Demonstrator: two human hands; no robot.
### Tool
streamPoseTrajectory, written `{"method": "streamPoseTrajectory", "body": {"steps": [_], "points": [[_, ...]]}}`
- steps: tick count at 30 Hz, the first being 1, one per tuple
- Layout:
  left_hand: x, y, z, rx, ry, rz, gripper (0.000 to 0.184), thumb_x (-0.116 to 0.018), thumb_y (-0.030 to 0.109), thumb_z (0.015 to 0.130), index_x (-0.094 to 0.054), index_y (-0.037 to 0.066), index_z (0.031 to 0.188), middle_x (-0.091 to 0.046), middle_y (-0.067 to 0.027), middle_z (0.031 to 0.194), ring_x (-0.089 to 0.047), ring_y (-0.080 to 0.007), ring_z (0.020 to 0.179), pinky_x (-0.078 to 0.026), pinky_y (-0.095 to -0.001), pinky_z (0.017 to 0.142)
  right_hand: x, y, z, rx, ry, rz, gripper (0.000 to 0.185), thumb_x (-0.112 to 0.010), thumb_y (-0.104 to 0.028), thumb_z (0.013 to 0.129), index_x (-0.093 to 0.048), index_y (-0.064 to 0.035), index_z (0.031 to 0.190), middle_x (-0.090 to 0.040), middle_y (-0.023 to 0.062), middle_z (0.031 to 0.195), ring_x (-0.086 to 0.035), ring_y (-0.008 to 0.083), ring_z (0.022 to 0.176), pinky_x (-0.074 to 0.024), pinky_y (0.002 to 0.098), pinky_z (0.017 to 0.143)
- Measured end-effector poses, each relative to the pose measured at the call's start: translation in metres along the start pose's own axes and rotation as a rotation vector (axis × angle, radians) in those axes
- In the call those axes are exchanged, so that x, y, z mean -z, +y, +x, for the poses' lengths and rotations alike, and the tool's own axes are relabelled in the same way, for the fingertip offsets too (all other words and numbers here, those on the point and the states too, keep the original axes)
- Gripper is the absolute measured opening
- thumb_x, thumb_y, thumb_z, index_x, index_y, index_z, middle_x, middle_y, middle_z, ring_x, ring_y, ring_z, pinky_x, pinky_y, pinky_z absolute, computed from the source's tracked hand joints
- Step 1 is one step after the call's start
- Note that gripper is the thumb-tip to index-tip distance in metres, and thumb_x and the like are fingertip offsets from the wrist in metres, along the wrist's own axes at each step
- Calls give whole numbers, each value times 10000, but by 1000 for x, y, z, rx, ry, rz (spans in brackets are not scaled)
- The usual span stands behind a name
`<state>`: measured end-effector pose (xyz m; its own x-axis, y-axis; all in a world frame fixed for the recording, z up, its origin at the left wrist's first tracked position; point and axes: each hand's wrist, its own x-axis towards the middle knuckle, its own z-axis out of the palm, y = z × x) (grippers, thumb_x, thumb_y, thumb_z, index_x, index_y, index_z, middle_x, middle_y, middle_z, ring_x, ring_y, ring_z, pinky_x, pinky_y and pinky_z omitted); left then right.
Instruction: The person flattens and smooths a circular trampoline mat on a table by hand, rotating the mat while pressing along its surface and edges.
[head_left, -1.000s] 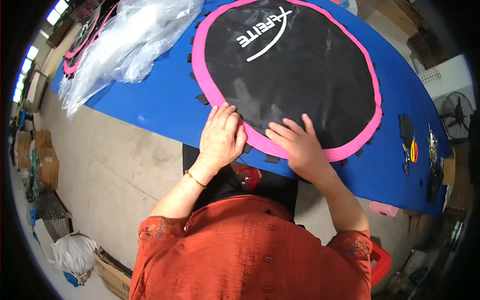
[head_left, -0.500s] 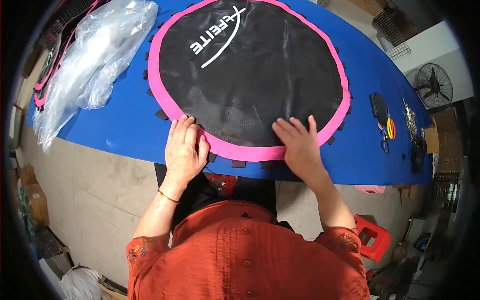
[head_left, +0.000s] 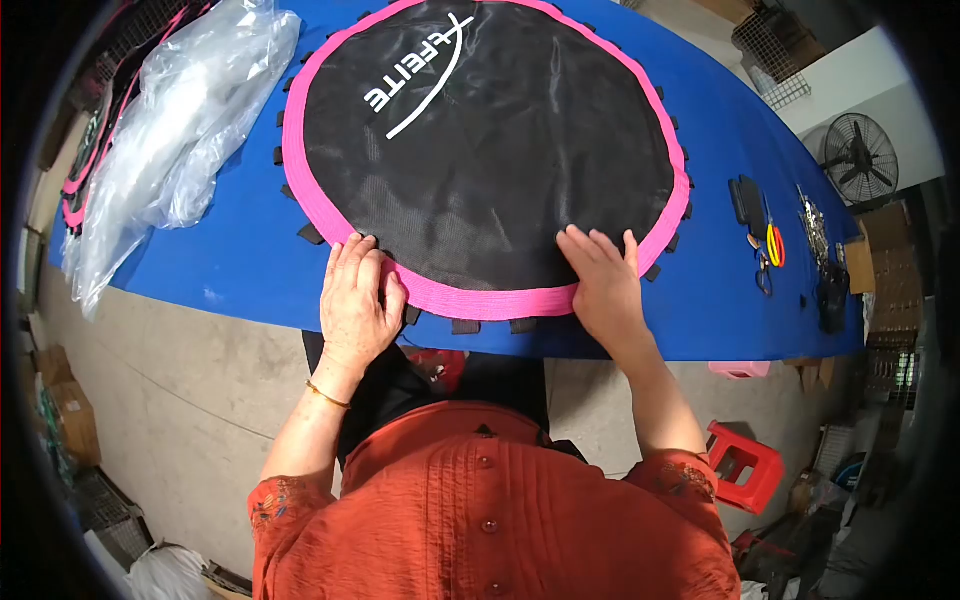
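A round black trampoline mat (head_left: 480, 190) with a pink border and short black webbing loops around its rim lies flat on the blue table (head_left: 235, 255). White lettering and a curved white stroke (head_left: 430, 80) mark its upper left part. My left hand (head_left: 358, 290) rests on the border at the lower left, fingers side by side on top and thumb a little apart. At the lower right, my right hand (head_left: 605, 280) lies across the border with fingers spread on the black fabric. Both hands look open, palms down; their undersides are hidden.
Clear plastic sheeting (head_left: 185, 120) lies at the table's left, beside more pink-edged mats (head_left: 75, 200). To the right are scissors with yellow and orange handles (head_left: 775, 245), a black object (head_left: 745, 203) and metal pieces (head_left: 815, 230). A red stool (head_left: 745, 468) and a fan (head_left: 860, 158) stand beyond.
The mat appears slightly farther left in view, as does the table. My right hand's fingers have drawn closer to the border; my left hand keeps its place on the edge.
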<state>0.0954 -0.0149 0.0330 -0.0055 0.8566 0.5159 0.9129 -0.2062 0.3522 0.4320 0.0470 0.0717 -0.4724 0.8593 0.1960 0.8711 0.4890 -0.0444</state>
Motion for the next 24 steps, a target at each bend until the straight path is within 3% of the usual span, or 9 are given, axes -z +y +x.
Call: {"method": "streamPoseTrajectory", "body": {"steps": [4, 7, 9, 10, 12, 16, 17, 19, 24], "points": [[0, -2, 1, 20, 6, -27, 285, -727, 111, 916, -693, -10, 1172, -693, -200, 1300, -622, -394, 1332, -422, -540, 1231, -9, 6, 7, -39, 10, -20, 617, -583, 55, 874, -631, -100, 1469, -652, 87, 1494, -608, 311, 1348, -293, 639, 1258], [9, 0, 2, -15, 51, -92, 207, -729, 70, 943, -711, 12, 1141, -724, -191, 1223, -670, -382, 1254, -491, -498, 1160, -2, -7, -8, 8, -20, 7, 605, -578, 55, 882, -641, -109, 1461, -654, 80, 1492, -605, 311, 1357, -290, 640, 1260], [28, 21, 4, 240, 14, -546, 128, -730, 28, 974, -727, 19, 1102, -752, -173, 1137, -727, -340, 1142, -560, -425, 1037, 7, -16, -18, 31, -57, 102, 586, -572, 58, 890, -650, -106, 1447, -654, 78, 1495, -608, 309, 1356, -297, 638, 1256], [48, 41, 16, 198, 72, -630, 79, -722, 13, 996, -729, 7, 1075, -765, -160, 1087, -752, -289, 1051, -584, -366, 935, 5, -15, -22, 53, -32, 72, 583, -568, 65, 889, -655, -104, 1440, -660, 81, 1489, -613, 311, 1348, -317, 642, 1242], [84, 66, 29, 82, 61, -852, 84, -716, -11, 995, -727, -3, 1078, -765, -151, 1099, -747, -280, 1045, -582, -369, 957, -3, -6, -23, 45, 8, 55, 588, -566, 67, 889, -654, -111, 1443, -662, 84, 1488, -614, 312, 1348, -321, 642, 1239], [143, 88, 55, -412, 4, -1256, 143, -670, -21, 1005, -708, -35, 1142, -747, -160, 1081, -742, -349, 1034, -602, -534, 982, -5, 7, -5, -106, -11, 9, 601, -536, 72, 922, -641, -138, 1476, -646, 90, 1524, -591, 328, 1397, -303, 627, 1257], [147, 81, 60, -615, -74, -1284, 72, -656, 113, 1054, -684, 49, 1039, -732, -165, 987, -714, -361, 954, -576, -579, 926, -6, 8, -3, -136, -25, -14, 603, -528, 73, 933, -635, -138, 1487, -641, 90, 1533, -583, 331, 1411, -295, 618, 1268], [173, 120, 57, -428, 41, -1517, 149, -657, 175, 1073, -659, 106, 941, -721, -131, 1011, -692, -315, 874, -579, -533, 972, -8, 3, -5, -130, -35, -14, 603, -523, 74, 943, -629, -140, 1496, -634, 87, 1542, -577, 326, 1422, -287, 606, 1278], [178, 145, 51, -416, 43, -1683, 162, -680, 152, 1042, -632, 92, 899, -720, -132, 990, -680, -302, 830, -585, -496, 935, -7, -18, -15, -76, -76, 44, 617, -527, 81, 955, -621, -162, 1514, -621, 73, 1561, -567, 312, 1440, -275, 585, 1294]]}}
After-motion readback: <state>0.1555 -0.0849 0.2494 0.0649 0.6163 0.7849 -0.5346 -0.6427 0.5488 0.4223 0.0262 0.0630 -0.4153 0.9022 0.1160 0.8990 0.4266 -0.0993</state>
